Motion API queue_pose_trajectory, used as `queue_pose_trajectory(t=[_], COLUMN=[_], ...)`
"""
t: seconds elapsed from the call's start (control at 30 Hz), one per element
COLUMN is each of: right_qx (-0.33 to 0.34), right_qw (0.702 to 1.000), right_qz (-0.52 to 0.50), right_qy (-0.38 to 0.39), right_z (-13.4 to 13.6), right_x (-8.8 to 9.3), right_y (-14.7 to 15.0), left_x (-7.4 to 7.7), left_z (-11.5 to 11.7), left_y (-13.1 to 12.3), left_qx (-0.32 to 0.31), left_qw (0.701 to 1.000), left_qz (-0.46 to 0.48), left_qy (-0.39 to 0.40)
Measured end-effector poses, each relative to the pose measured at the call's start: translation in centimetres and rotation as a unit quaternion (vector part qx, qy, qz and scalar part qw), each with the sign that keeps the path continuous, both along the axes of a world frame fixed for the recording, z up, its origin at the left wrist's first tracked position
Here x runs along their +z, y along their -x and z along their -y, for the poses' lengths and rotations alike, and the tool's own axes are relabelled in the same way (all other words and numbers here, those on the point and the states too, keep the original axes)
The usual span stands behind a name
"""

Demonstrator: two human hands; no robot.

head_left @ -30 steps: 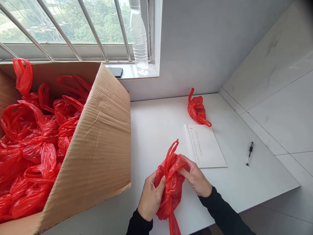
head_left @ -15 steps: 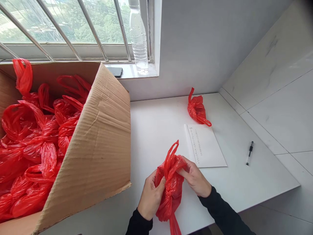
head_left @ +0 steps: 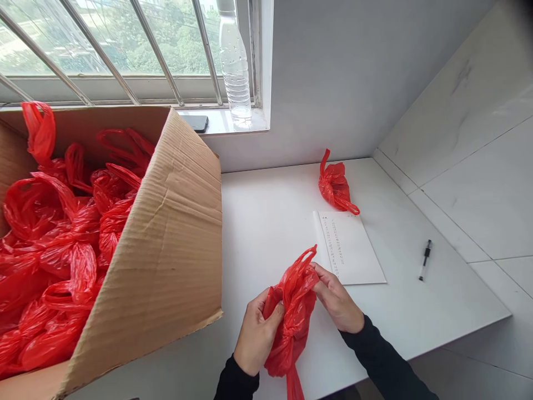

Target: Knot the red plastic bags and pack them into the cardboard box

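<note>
Between my two hands, above the front of the white table (head_left: 258,222), is a knotted red plastic bag (head_left: 293,322). My left hand (head_left: 256,333) grips its left side, thumb pressed on the front near the knot. With fingers pinched, my right hand (head_left: 338,300) holds the upper right edge of the same bag. One handle loop sticks up past my right fingers, and another tail hangs down at the bottom. What the bag contains is hidden. Just beyond my right hand lies a booklet (head_left: 353,250) with handwritten or printed lines.
On the left, a cardboard box (head_left: 179,239) is filled with several tied red bags (head_left: 75,233). Another red bag (head_left: 335,186) lies behind the booklet. A pen (head_left: 425,260) rests at the right. The windowsill holds a water bottle (head_left: 236,72) and a phone-like dark object (head_left: 197,123).
My right hand has shifted slightly right and down, pulling the bag's top edge along. The upright handle loop now leans further right. My left hand stays nearly in place.
</note>
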State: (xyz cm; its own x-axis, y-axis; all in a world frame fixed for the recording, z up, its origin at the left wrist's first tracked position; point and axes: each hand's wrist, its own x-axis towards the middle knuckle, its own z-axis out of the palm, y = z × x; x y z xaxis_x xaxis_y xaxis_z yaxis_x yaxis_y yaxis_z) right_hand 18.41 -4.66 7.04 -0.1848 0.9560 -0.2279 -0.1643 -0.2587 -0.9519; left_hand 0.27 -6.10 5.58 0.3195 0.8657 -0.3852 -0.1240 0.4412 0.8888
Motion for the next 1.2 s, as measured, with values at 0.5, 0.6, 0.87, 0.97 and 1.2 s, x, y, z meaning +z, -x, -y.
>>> queue_pose_trajectory(t=[0.5, 0.6, 0.87, 0.97, 1.2], right_qx=[0.029, 0.038, 0.063, 0.013, 0.034], right_qw=[0.999, 0.999, 0.998, 1.0, 0.999], right_qz=[0.01, 0.02, -0.013, 0.002, -0.023], right_qy=[-0.012, -0.012, -0.005, -0.004, -0.004], right_z=[-0.2, -0.1, 0.1, 0.2, 0.2], right_x=[-0.1, -0.3, -0.9, -1.2, -0.9], right_y=[-0.2, -0.4, -0.3, -0.3, -0.3], left_x=[-0.2, -0.8, -0.6, -0.2, -0.5], left_z=[0.2, 0.3, 0.4, 0.4, 0.2], left_y=[0.1, 0.1, 0.0, -0.1, 0.0], left_qx=[0.027, 0.051, 0.042, 0.017, 0.042], left_qw=[1.0, 0.999, 0.998, 0.999, 0.999], left_qz=[-0.014, -0.005, 0.036, 0.029, 0.017], left_qy=[0.0, 0.007, 0.026, 0.014, 0.003])
